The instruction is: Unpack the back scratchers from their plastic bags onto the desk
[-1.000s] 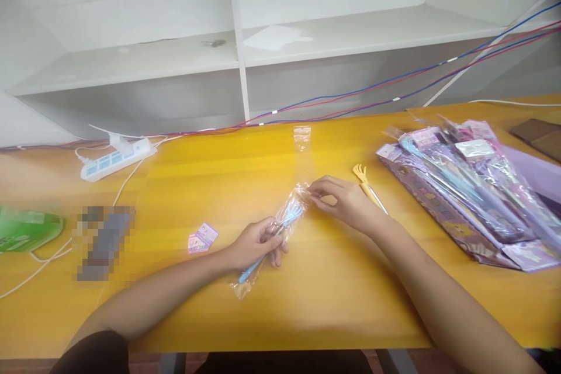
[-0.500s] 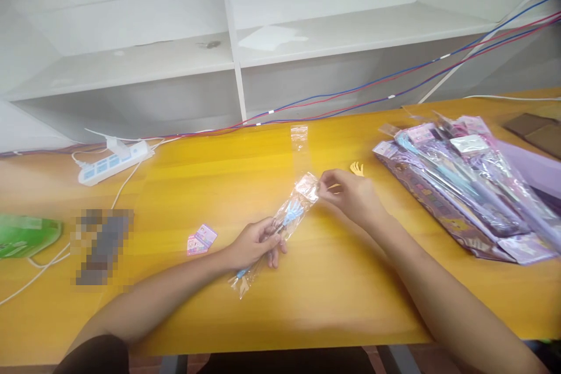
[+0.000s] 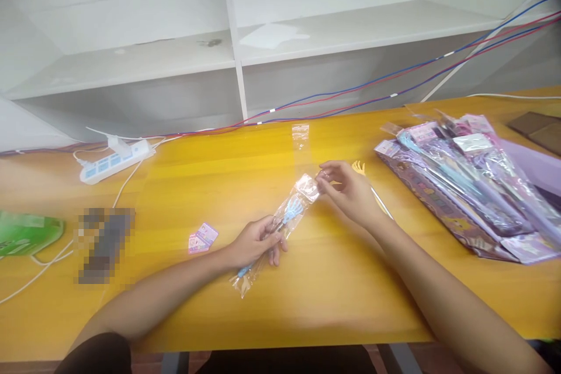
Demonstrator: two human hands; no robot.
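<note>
My left hand (image 3: 256,241) is closed around a clear plastic bag (image 3: 307,188) with a blue back scratcher (image 3: 293,209) inside, its hand-shaped end towards the upper right. The bag lies slanted over the middle of the table. At its upper end, the fingertips of my right hand (image 3: 350,191) pinch the bag's edge. A yellow back scratcher (image 3: 358,167) lies behind my right hand, which hides part of its rod. Another clear bag (image 3: 300,139) lies flat beyond the held one.
Several packaged items (image 3: 464,181) are piled at the right. Small printed cards (image 3: 203,238) lie left of my left hand. Further left are a white power strip (image 3: 116,160), a green packet (image 3: 30,234) and a blurred-out object (image 3: 105,245). Cables (image 3: 333,102) run along the shelf (image 3: 368,35).
My right hand has shifted slightly up and left at the bag's end, so more of the yellow back scratcher's rod shows. My left hand stays nearly still.
</note>
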